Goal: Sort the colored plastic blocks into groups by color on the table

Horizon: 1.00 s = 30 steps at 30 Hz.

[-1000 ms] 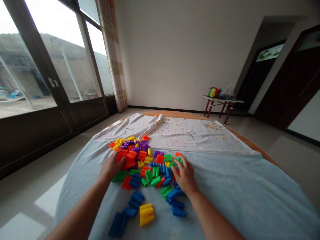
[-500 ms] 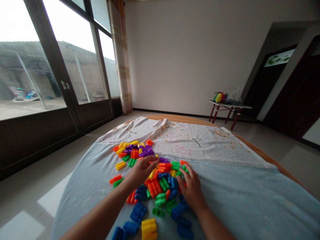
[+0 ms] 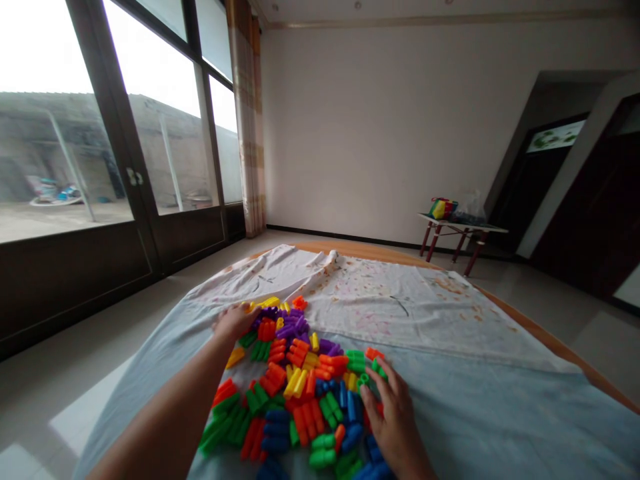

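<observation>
Colourful plastic blocks lie in a loose pile on a cloth-covered table. My left hand [image 3: 236, 321] is over the pile's far left edge, beside yellow blocks [image 3: 271, 303] and purple blocks [image 3: 293, 327]; its fingers are partly hidden and blurred, so its grip cannot be made out. On the right side of the pile, my right hand [image 3: 393, 400] has its fingers spread, touching or just beside a green block [image 3: 379, 367], with an orange block [image 3: 374, 353] beyond it. Between the hands lie orange blocks [image 3: 309, 421], green blocks [image 3: 331, 409] and blue blocks [image 3: 276, 431].
A pale blue cloth [image 3: 480, 413] and a white floral cloth [image 3: 370, 287] cover the round table. Beyond it, a small side table [image 3: 493, 229] holds a colourful bag [image 3: 443, 208] and clear plastic. Glass doors stand at the left.
My left hand has moved left and away from the pile's middle to its far left edge. My right hand stays at the right side. The view has tilted up slightly.
</observation>
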Each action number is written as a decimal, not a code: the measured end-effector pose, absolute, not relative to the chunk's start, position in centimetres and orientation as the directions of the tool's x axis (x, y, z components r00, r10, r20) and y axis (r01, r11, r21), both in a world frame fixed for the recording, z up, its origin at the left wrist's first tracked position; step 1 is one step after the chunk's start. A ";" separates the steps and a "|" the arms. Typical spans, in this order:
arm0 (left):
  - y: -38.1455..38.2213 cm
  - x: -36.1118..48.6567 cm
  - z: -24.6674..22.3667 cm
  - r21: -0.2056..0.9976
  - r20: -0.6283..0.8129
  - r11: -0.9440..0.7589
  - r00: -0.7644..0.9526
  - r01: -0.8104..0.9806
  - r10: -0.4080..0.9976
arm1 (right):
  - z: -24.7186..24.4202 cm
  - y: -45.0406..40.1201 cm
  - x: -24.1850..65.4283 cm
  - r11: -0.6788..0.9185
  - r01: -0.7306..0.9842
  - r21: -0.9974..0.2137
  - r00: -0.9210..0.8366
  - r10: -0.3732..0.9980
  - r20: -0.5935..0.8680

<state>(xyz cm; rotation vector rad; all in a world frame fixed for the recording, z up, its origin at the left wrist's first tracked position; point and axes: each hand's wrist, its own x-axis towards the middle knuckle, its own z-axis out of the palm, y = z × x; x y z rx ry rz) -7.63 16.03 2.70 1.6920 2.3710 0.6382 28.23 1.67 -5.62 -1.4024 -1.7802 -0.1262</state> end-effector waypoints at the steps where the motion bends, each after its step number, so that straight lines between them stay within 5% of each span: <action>1: 15.8 -7.2 2.5 0.427 0.110 0.242 -0.316 0.871 0.942 | -5.6 1.7 28.2 0.366 0.839 -0.402 -0.016 0.755 0.656; 19: 4.7 3.4 6.1 0.595 0.095 -0.364 0.387 0.716 0.917 | -5.3 1.7 28.2 0.402 0.830 -0.386 -0.040 0.735 0.677; 25: 12.3 1.9 7.5 0.474 0.187 -0.154 0.071 0.867 0.980 | -5.2 1.8 28.1 0.399 0.825 -0.400 -0.025 0.733 0.680; 30: 18.8 -1.1 4.6 0.408 0.118 0.056 -0.114 0.911 0.986 | -5.3 1.7 28.0 0.384 0.824 -0.417 -0.007 0.742 0.671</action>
